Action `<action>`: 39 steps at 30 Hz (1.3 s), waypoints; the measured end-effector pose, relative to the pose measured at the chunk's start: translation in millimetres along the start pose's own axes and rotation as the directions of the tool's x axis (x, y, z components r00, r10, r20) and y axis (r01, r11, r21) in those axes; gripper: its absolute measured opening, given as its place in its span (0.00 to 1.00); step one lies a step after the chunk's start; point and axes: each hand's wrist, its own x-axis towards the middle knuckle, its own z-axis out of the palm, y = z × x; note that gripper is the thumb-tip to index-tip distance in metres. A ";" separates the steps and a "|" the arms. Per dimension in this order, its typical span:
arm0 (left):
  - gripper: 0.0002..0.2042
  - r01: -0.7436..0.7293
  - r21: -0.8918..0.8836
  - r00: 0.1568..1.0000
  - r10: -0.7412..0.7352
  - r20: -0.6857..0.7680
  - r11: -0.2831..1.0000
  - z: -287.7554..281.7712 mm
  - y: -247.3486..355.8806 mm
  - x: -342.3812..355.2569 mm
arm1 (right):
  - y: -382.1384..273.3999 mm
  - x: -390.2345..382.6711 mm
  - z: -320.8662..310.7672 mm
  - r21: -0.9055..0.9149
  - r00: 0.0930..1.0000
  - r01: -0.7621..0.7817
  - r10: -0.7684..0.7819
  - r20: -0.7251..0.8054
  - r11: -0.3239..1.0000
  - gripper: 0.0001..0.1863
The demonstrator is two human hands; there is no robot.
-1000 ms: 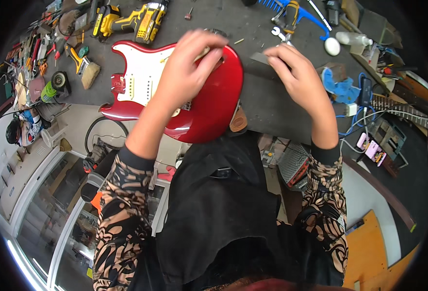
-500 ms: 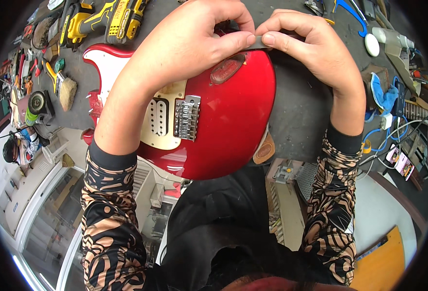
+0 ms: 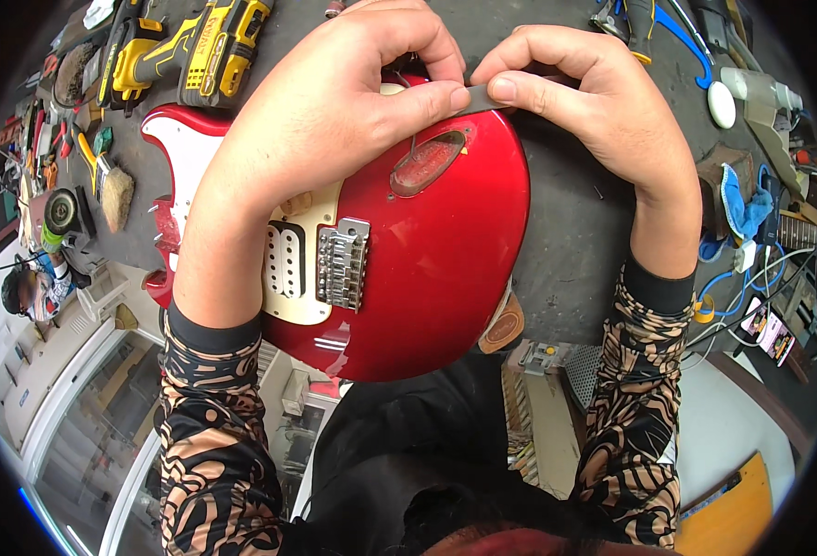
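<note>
While a flat grey strip sits at the far edge of the glossy red guitar body, left hand and right hand pinch its ends.

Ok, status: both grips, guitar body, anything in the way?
Left grip, right grip: pinching grey strip between them. Red guitar body: face up, oval recess uncovered. Left forearm: covering part of pickguard.

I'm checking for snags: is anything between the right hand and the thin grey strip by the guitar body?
Nothing visible: the right hand pinches the grey strip directly, and the left hand holds its other end, near the red guitar body's edge.
</note>
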 end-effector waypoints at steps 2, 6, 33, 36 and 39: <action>0.05 -0.015 -0.072 1.000 0.013 -0.015 0.997 1.0 -4.1 -0.8 | 1.7 -0.9 -0.7 0.001 1.000 0.020 -0.020 -0.007 1.000 0.11; 0.07 -0.092 -0.120 0.995 0.088 -0.037 0.989 5.8 -28.8 -2.2 | 3.0 -0.9 2.7 -0.028 0.998 0.053 -0.053 -0.024 0.998 0.11; 0.09 -0.117 -0.038 0.993 0.116 -0.033 0.992 8.0 -33.3 -5.3 | -25.4 -9.3 13.9 -0.095 0.995 -0.038 0.029 -0.091 0.995 0.07; 0.09 -0.132 -0.037 0.991 0.131 -0.027 0.991 8.9 -40.1 -4.1 | -21.2 -9.9 13.3 -0.081 0.996 -0.031 0.024 -0.086 0.996 0.06; 0.09 -0.130 -0.050 0.991 0.130 -0.019 0.990 9.3 -40.1 -3.7 | -9.2 -8.2 9.1 -0.034 0.998 -0.020 0.018 -0.062 0.999 0.06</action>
